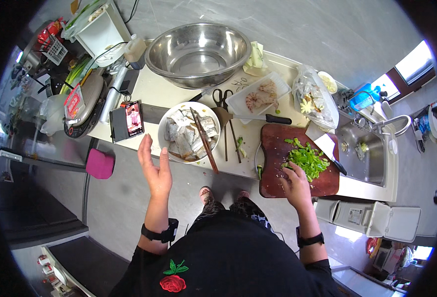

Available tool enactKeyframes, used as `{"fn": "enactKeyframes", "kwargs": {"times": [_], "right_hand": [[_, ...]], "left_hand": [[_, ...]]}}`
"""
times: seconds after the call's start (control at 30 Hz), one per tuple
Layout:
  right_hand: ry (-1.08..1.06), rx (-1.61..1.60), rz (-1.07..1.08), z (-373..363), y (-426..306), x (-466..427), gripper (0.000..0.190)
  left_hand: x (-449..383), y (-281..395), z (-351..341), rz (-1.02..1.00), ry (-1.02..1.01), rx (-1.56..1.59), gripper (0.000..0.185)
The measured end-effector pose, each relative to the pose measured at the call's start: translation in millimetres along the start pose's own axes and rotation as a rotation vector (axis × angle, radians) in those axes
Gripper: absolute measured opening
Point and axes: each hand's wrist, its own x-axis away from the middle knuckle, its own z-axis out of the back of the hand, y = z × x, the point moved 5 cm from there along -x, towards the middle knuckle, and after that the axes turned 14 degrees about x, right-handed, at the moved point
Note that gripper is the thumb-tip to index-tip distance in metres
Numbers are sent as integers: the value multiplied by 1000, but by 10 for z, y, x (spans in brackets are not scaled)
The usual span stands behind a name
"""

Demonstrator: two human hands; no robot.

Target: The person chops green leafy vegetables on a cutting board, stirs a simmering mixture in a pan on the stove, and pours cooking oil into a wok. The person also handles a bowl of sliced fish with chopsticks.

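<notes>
My left hand (pixel 155 169) is raised in front of the counter edge with its fingers apart and holds nothing. Beside it stands a white bowl (pixel 161 126) of silvery fish pieces (pixel 184 143), with dark chopsticks (pixel 203 143) resting across it. Over the lower part of a red-brown cutting board (pixel 274 148), my right hand (pixel 295 183) is spread, its fingertips near chopped green pepper (pixel 309 161); nothing is held in it. A cleaver (pixel 324 144) lies on the board's right side. Left of the bowl is a phone (pixel 133 118) in an open flip case.
Behind the bowl are a large steel basin (pixel 200 67), black-handled scissors (pixel 221 98), a spatula (pixel 255 118) and a plastic tray (pixel 237 100) with shrimp. A plastic bag (pixel 311 89) lies near the sink (pixel 370 163) at right. An electric griddle (pixel 92 100) is at left.
</notes>
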Motion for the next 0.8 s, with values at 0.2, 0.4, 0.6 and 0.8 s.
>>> {"fn": "enactKeyframes", "kwargs": {"times": [0.2,0.4,0.6,0.8], "right_hand": [[-17,1,-27,130,612,-46,32],[-49,-136,280,109,790,-63,31],[-16,-353,969,4,361,446,26],[-241,-278,1417,15,-28,977,29]], "left_hand": [[408,434,0,10,72,2,56],[1400,680,-132,-28,209,-338,58],[2546,1056,-514,300,290,-228,63],[3866,1546,-173,403,719,-237,64]]}}
